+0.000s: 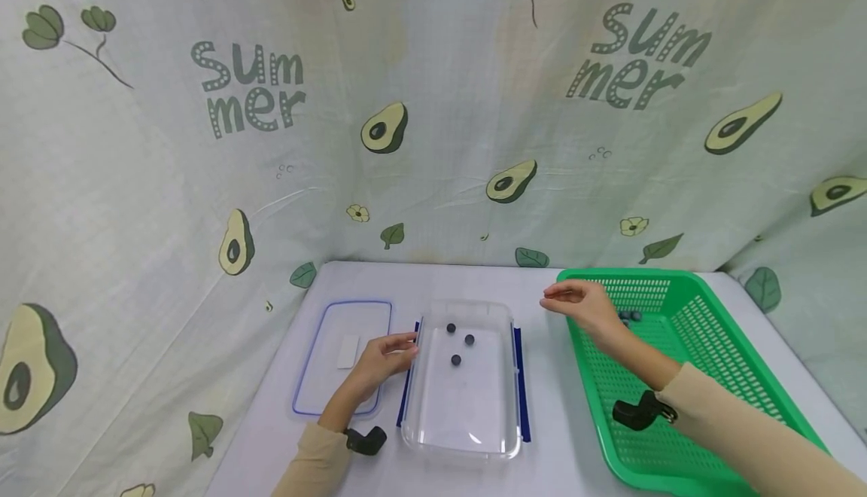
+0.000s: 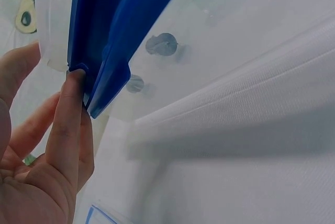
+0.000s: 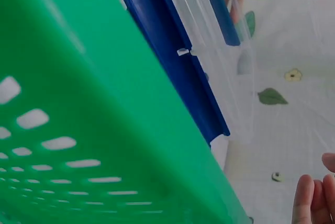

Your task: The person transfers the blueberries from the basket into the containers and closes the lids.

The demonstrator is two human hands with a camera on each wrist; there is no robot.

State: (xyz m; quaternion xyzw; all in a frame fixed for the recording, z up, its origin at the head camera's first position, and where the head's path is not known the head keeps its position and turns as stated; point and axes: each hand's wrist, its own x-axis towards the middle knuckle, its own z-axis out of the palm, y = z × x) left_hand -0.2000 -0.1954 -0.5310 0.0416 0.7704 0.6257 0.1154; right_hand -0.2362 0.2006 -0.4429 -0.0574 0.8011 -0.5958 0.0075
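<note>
A clear plastic box [image 1: 460, 414] with blue side latches stands on the table, three small dark balls, blueberry-like, inside it. At its left wall is my left hand [image 1: 384, 361], fingers extended; in the left wrist view a fingertip touches the end of the blue latch flap [image 2: 104, 41]. My right hand [image 1: 588, 306] hovers above the left rim of a green basket [image 1: 596, 414], thumb and fingers drawn near each other, with nothing visible between them. Only some fingertips [image 3: 303, 198] show in the right wrist view. Several similar balls [image 1: 635, 316] lie at the basket's far end.
Left of the box lies a clear lid [image 1: 325, 376] with a blue edge, a white rectangle [image 1: 348, 352] on it. The white table [image 1: 549, 407] meets a hanging cloth [image 1: 433, 68] printed with avocados at its back.
</note>
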